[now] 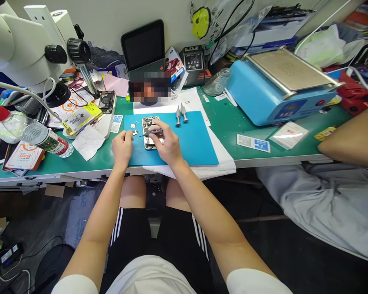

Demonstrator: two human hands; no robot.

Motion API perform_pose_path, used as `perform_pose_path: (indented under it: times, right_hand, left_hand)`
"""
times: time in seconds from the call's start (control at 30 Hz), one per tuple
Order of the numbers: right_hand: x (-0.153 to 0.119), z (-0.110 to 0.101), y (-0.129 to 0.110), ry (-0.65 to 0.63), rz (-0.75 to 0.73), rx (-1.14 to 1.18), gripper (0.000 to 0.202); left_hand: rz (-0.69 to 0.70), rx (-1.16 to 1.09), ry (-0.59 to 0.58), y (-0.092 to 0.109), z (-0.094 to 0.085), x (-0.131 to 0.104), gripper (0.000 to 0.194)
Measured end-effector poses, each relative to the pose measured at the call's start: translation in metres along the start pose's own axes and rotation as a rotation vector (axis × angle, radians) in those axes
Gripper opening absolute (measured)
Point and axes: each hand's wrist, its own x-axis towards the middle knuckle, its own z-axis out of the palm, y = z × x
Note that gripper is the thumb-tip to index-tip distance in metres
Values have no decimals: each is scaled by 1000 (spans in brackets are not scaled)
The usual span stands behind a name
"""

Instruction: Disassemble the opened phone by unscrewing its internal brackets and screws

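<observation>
With our right hand [167,143] pinching a tool [157,132] over the phone [147,127] on the mat [193,143], and our left hand [122,149] curled, whether around anything we cannot tell, we judge the bared phone light, stiff and fragile, best held by its edges.

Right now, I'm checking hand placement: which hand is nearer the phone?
Right. The right hand is over the phone, holding a tool; the left hand is left of it, apart.

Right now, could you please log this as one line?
right hand: slim tool, at open phone; left hand: closed, near small parts; mat: two grey tools
</observation>
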Motion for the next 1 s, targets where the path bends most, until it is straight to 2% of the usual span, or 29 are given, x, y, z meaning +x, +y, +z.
perform_pose_path:
  times: [0.57,1.0]
  right_hand:
    - [1,1,2,-102,-3,-29,31]
    - [0,1,1,-95,-1,-25,31]
  left_hand:
    - [-2,-33,4,2,1,-1,39]
    - [2,-54,3,2,1,0,39]
